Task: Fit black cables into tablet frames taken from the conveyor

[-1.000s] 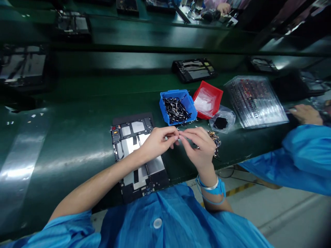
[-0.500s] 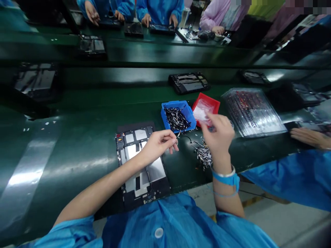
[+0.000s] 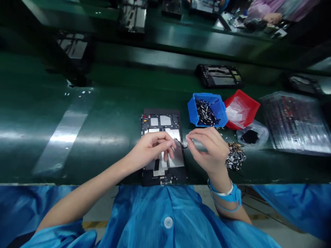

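My left hand (image 3: 159,146) is closed over an opened tablet-like device (image 3: 176,172) that lies flat on the bench. A thin, short black cable (image 3: 184,147) sticks out from its fingertips toward the right. Just right of the device, my right hand (image 3: 209,148) has thumb and forefinger pinched together near the cable's free end. Whatever is in that pinch is too small to make out. Beyond the right hand stand a blue bin (image 3: 220,110) of small black cables and a red bin (image 3: 253,109) with clear plastic film inside.
A heap of small metallic parts (image 3: 234,156) lies right of my right hand, below a clear bag (image 3: 262,132) with a black piece. Stacked clear trays (image 3: 297,124) stand farther right. Another opened device (image 3: 219,75) rests behind the bins. A dark post (image 3: 64,65) rises at left.
My right hand has come away from the red bin, leftward, close to the cable end. My left hand stays over the device with the cable. The view has tilted down and shifted left.
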A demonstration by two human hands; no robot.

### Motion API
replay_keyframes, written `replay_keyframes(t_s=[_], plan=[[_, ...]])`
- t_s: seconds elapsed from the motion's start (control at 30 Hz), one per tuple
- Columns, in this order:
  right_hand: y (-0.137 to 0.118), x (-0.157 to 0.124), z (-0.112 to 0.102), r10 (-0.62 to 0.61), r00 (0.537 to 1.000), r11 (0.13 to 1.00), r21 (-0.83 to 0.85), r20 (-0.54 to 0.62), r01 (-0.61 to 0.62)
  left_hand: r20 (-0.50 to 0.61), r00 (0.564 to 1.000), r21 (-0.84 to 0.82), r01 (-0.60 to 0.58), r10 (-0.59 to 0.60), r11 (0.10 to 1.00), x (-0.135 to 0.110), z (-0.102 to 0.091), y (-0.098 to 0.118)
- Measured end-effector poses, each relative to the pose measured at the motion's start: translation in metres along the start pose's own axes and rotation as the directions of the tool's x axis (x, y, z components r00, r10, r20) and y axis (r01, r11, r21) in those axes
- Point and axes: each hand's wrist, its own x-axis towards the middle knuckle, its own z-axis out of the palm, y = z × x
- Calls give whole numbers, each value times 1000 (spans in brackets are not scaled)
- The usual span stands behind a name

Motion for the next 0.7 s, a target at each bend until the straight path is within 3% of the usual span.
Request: replay_keyframes(t_s=[0.13,0.23,0.33,0.47,0.6,0.7], plan=[[2,1,4,0,998,1000,-7,55,1,-210,978,10,2,0,1000,-35,-27,-18],[8,-6,-4,63,984,997,-44,169,-56,-335,942,43,-14,28,999,-49,-36,-34],[9,-18,-12,159,932,972,-218,325,-90,-372,927,98,-8,44,995,-53,-34,-45],[1,-34,-2,198,864,890,-454,462,38,-381,921,158,-21,81,987,-52,-27,-49],[1,-38,9,185,884,887,-460,428,37,-414,901,221,-36,127,975,-58,-27,-51],[-2,-32,5,241,928,924,-360,283,-131,-503,840,323,-36,203,946,-70,-31,-55]])
